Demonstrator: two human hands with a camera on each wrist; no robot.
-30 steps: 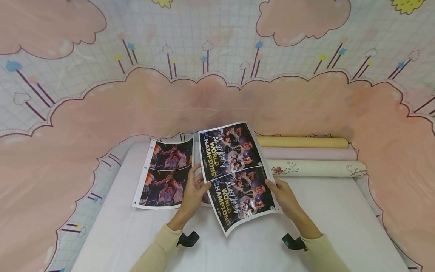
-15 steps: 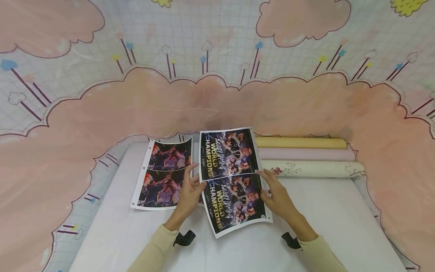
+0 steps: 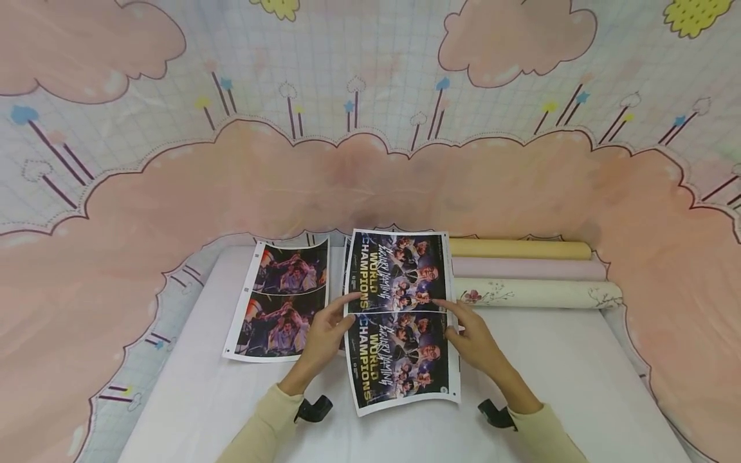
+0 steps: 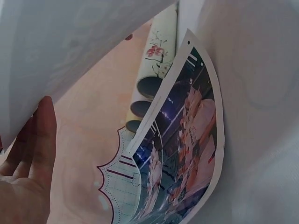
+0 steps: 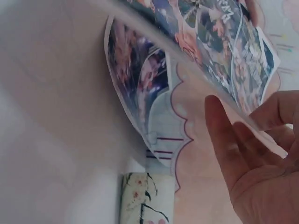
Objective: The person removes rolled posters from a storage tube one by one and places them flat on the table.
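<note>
A glossy printed poster (image 3: 399, 315) with two stacked panels reading "World Champions" is held up between both hands in the head view. My left hand (image 3: 324, 334) pinches its left edge near the middle. On the opposite edge my right hand (image 3: 475, 337) holds it, and the right wrist view shows the sheet passing between thumb and fingers (image 5: 224, 135). The left wrist view shows the poster's pale back (image 4: 70, 51) above the fingers. A second poster (image 3: 283, 302), printed twice with a figure raising its arms, lies curling at the edges to the left, partly behind my left hand.
Three rolls lie side by side at the back right: a yellow roll (image 3: 521, 248), a pale pink roll (image 3: 532, 269) and a floral roll (image 3: 538, 294). They rest on a white table (image 3: 556, 379). A cloud-patterned cloth (image 3: 370, 180) hangs behind.
The held poster has turned from a tilt to nearly straight and come slightly lower and nearer. My right hand has shifted its hold along the right edge. The other poster stays where it lay.
</note>
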